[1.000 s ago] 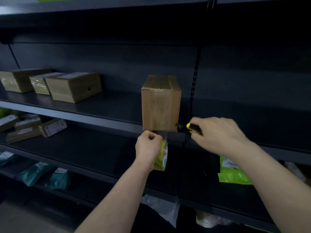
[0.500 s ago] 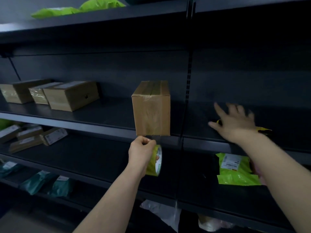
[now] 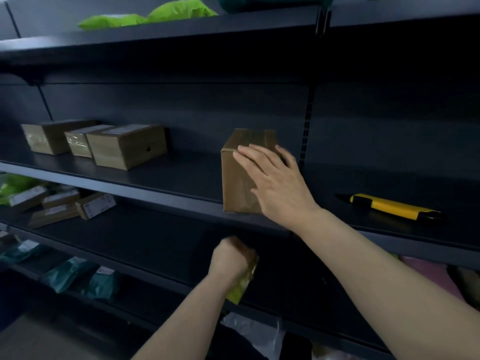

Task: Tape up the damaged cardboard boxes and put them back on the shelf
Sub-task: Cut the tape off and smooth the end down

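Bare left hand (image 3: 228, 258) lowest and nearest, clenched around a yellow-green roll of packing tape (image 3: 242, 284), held in front of the lower dark shelf; hand and roll are motion-blurred, so the exact grip is unclear. White crumpled plastic bag (image 3: 255, 333) sits on the shelf below the forearm.

Right hand (image 3: 275, 183) further up, palm and spread fingers flat against the front and right side of a tall brown cardboard box sealed with clear tape (image 3: 237, 183); fingers extended, not curled round it. Box stands upright at the front edge of the dark grey metal middle shelf (image 3: 161, 178), just left of the slotted upright post (image 3: 307, 126). The hand covers most of the box's right side.

Right of the post, on the same shelf level, a yellow and black utility knife (image 3: 389, 207) lies flat, well apart from the box, nothing touching it.

Lower left: several small flat cardboard packages with white labels (image 3: 67, 206) lie scattered on the shelf under the middle one, with teal plastic mailer bags (image 3: 85, 279) a level further down.

Far left on the middle shelf, three brown cardboard boxes wrapped in clear tape (image 3: 109, 145) sit in a row, touching each other, well apart from the box under the hand.

Top shelf: bright green plastic mailer bags (image 3: 148, 16), partly cut off by the frame edge.
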The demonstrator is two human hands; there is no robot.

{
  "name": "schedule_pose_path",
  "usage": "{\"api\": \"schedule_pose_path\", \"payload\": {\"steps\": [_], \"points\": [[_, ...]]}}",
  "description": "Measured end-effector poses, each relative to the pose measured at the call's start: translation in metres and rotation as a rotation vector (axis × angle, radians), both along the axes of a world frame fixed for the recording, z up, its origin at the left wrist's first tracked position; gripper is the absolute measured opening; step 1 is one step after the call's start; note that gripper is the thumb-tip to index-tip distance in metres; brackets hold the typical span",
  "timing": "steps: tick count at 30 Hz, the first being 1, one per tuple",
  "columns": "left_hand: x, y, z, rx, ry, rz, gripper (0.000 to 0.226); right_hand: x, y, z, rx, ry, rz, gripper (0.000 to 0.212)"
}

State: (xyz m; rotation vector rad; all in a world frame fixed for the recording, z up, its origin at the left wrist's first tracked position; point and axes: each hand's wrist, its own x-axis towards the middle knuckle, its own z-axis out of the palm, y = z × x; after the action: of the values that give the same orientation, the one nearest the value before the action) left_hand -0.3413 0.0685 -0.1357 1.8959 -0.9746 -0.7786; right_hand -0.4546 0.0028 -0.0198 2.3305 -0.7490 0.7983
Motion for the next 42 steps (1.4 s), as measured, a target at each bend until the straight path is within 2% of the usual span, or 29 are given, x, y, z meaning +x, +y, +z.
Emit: {"api": "schedule_pose_path", "payload": {"steps": [3, 5, 8, 11, 15, 20, 27, 31, 35, 40, 42], "points": [[0.004, 0.006, -0.025, 0.021, 0.101, 0.016, 0.020, -0.003, -0.001, -0.001, -0.008, 0.020, 0.003, 0.097], [0.008, 0.011, -0.014, -0.028, 0.083, 0.061, 0.012, -0.006, -0.001, -0.003, 0.006, 0.028, -0.021, 0.113], [0.026, 0.013, 0.019, -0.195, 0.039, 0.221, 0.011, -0.005, -0.001, -0.008, 0.045, -0.002, -0.140, 0.132], [0.047, 0.017, 0.054, -0.349, 0.046, 0.330, 0.013, 0.001, 0.002, -0.016, 0.061, -0.001, -0.230, 0.141], [0.062, 0.018, 0.081, -0.403, 0.108, 0.308, 0.011, 0.009, 0.002, -0.024, 0.035, -0.049, -0.259, 0.138], [0.066, 0.011, 0.081, -0.402, 0.141, 0.279, 0.012, 0.016, 0.000, -0.031, -0.035, -0.073, -0.228, 0.126], [0.063, 0.007, 0.090, -0.395, 0.094, 0.187, 0.007, 0.020, 0.005, -0.018, -0.023, 0.030, -0.261, 0.133], [0.061, 0.005, 0.097, -0.411, 0.078, 0.141, 0.005, 0.014, 0.006, -0.010, -0.017, 0.000, -0.243, 0.132], [0.070, 0.006, 0.108, -0.469, 0.069, 0.140, 0.006, 0.012, 0.010, -0.005, 0.034, -0.239, -0.180, 0.128], [0.083, 0.005, 0.125, -0.578, 0.111, 0.142, 0.005, 0.031, 0.014, 0.013, 0.298, -0.854, -0.157, 0.129], [0.087, 0.003, 0.128, -0.591, 0.109, 0.123, 0.005, 0.040, 0.013, 0.010, 0.404, -1.036, -0.198, 0.131]]}}
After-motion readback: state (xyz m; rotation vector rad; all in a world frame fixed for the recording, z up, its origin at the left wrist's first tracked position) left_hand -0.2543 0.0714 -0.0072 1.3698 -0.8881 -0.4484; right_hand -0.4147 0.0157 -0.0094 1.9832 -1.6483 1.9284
